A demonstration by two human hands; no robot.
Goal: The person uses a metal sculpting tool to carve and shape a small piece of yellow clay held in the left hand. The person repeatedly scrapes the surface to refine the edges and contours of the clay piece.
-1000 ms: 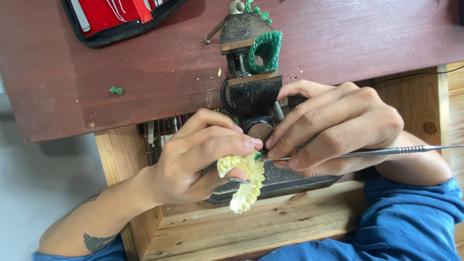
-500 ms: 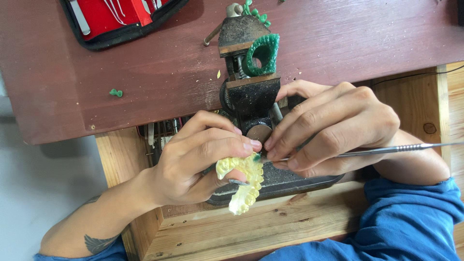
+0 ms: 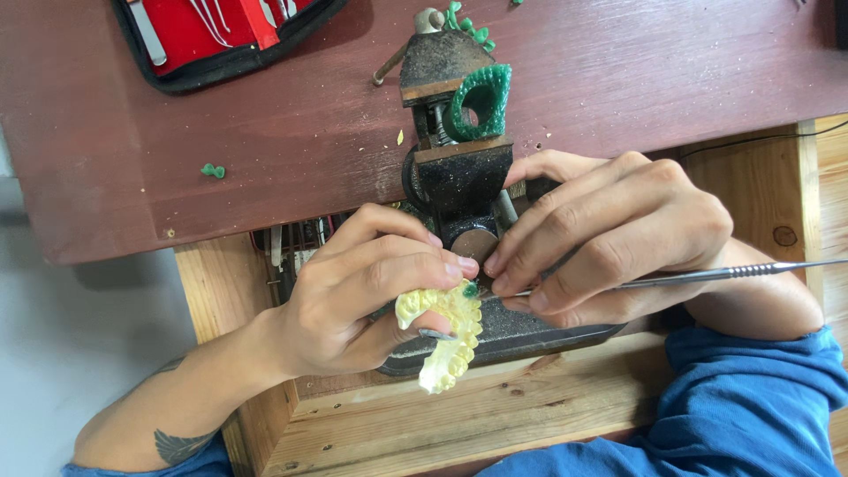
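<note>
While its long axis runs down and slightly leftward, the pale yellow dental cast (image 3: 444, 340) is pinched in the closed left hand (image 3: 353, 300), below its fingertips. A thin metal tool (image 3: 698, 276), lying nearly level with its tip leftward at the cast, is gripped by the closed right hand (image 3: 609, 238), beside the small black vise (image 3: 459, 177).

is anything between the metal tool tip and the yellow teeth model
Nothing visible does. The right hand holds the metal tool with its tip right at the top of the teeth model, by a small green spot, while the left hand pinches the model. The fingertips crowd the spot, so actual contact cannot be told.
</note>
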